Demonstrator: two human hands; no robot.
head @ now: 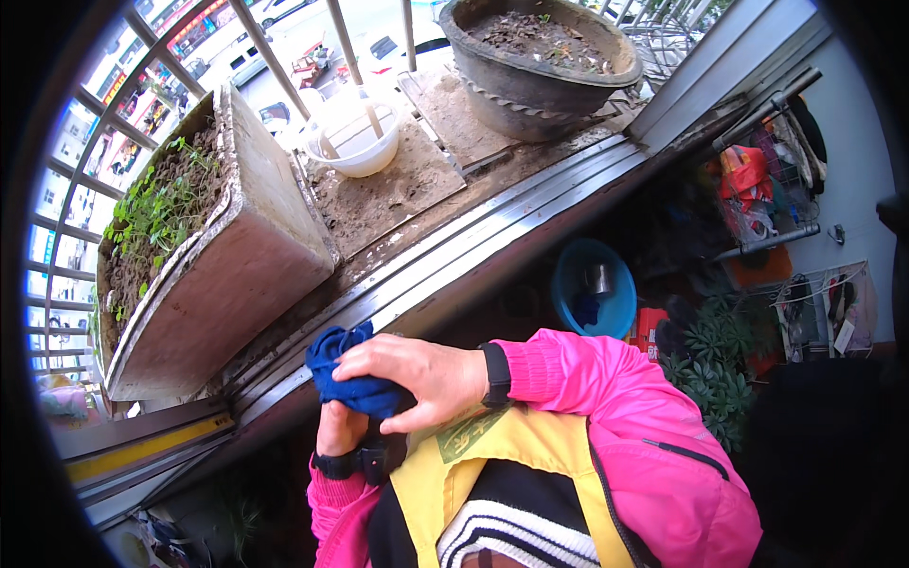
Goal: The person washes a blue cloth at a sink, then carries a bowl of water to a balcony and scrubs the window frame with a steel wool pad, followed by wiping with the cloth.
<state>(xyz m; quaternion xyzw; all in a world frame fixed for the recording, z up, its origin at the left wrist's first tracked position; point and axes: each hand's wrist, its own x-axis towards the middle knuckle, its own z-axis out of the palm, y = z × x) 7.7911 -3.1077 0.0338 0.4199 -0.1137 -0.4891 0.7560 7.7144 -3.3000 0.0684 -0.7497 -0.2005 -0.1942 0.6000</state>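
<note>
Both hands hold a bunched blue cloth (355, 376) above the metal window track (454, 255), near its lower left end. My right hand (419, 373) lies over the cloth from the right, its fingers curled on top and the thumb apart below. From beneath, my left hand (341, 427) supports the cloth; most of its fingers are hidden behind the fabric. Just beyond the cloth stands a large planter (241, 284) holding soil and small green plants. Whether the cloth touches the track cannot be told.
A translucent plastic bowl (362, 153) and a round clay pot (525, 92) stand on the dirty outer ledge (398, 184), inside metal bars (266, 57). Indoors, below the sill, are a blue basin (621, 298), a leafy plant (717, 362) and a wire rack (770, 184) with bags.
</note>
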